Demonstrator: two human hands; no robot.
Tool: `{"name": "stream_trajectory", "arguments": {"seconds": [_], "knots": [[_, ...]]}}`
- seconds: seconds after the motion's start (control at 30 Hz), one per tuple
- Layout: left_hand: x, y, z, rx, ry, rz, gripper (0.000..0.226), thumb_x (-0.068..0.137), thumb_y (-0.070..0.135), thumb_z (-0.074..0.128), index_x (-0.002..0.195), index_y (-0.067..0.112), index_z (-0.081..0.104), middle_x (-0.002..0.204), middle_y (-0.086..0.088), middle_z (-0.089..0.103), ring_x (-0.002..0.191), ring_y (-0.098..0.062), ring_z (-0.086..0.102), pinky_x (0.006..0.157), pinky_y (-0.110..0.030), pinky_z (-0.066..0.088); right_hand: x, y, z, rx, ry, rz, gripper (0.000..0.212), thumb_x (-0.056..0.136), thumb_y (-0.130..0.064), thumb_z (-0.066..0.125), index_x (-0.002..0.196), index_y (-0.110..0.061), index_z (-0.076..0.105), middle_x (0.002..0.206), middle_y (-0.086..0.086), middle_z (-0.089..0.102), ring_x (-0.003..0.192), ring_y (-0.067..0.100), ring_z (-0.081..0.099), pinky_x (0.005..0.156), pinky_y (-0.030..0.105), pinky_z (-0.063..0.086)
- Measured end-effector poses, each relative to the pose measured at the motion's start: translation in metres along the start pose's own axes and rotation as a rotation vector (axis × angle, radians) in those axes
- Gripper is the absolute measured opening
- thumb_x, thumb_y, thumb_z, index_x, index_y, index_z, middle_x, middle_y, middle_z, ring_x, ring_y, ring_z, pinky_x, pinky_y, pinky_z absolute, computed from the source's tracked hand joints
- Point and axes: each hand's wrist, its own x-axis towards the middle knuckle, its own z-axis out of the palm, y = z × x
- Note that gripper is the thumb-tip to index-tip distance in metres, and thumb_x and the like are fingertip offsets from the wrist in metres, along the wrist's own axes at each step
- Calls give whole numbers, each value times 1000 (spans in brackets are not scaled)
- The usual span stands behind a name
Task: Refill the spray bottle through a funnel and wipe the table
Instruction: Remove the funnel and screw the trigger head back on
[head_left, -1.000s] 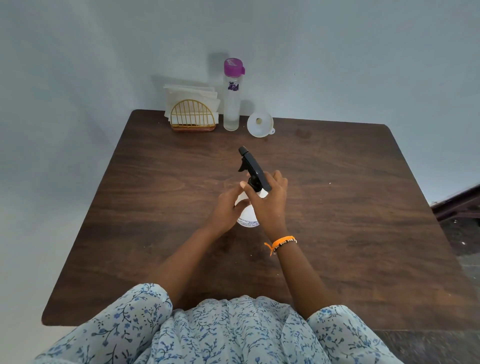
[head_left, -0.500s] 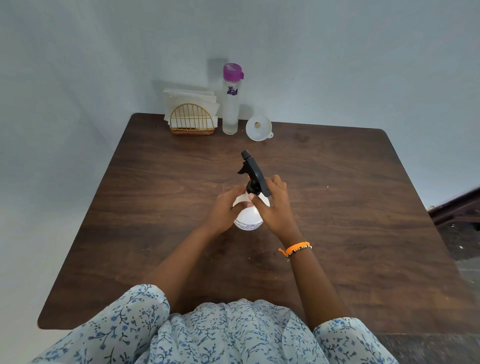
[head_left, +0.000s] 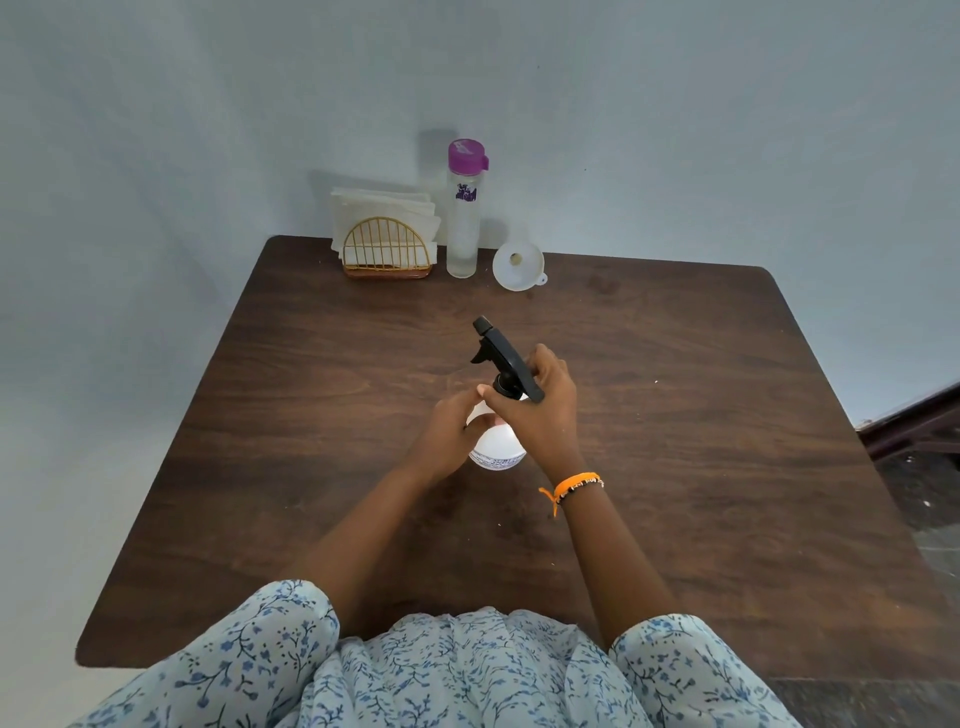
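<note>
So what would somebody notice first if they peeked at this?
Probably the white spray bottle in the middle of the brown table, with the left hand gripping its body and the right hand at its black sprayer top. At the far edge stands a tall purple-capped bottle beside a white funnel.

Plain home room, likely a dining corner: dark wooden table (head_left: 675, 467) against a bare pale wall (head_left: 675, 130); napkin holder (head_left: 387, 249) (gold wire) at the table's far edge.
</note>
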Motion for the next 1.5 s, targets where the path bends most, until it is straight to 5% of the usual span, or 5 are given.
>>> {"name": "stream_trajectory", "arguments": {"seconds": [0.33,0.6,0.77,1.1,1.5], "knots": [[2,0,-1,45,-6,20,37,88,6,57,124,13,56,122,-1,61,104,-5,49,76,-9,35,-3,10,-18,-61,-224,-85,31,75,-18,63,106,-17,65,83,0,41,88,14,37,72,7,29],[0,2,0,47,-1,1,38,89,11,56,127,15,54,114,8,59,99,-5,50,73,1,35,-1,11,-21,28,-194,-37,19,72,-11,75,88,-20,67,80,-3,49,77,14,51,75,29,44],[-1,-1,1,20,11,-7,29,90,10,55,119,11,58,115,0,64,101,-7,53,82,-22,41,1,4,-6,20,-43,29,47,62,-26,84,65,-21,37,72,9,56,65,21,51,58,31,43],[0,0,-1,59,11,1,36,90,11,55,126,11,55,122,0,61,105,-8,51,81,-17,36,-1,12,-22,-27,-270,-79,32,72,-16,69,104,-16,64,83,1,46,78,9,45,72,25,42],[-1,-1,0,39,12,43,36,90,5,54,125,13,55,118,4,62,105,-7,54,79,-7,37,-6,5,-11,7,-163,-4,44,66,-19,81,100,-20,53,100,-1,56,90,11,56,77,19,46]]}}
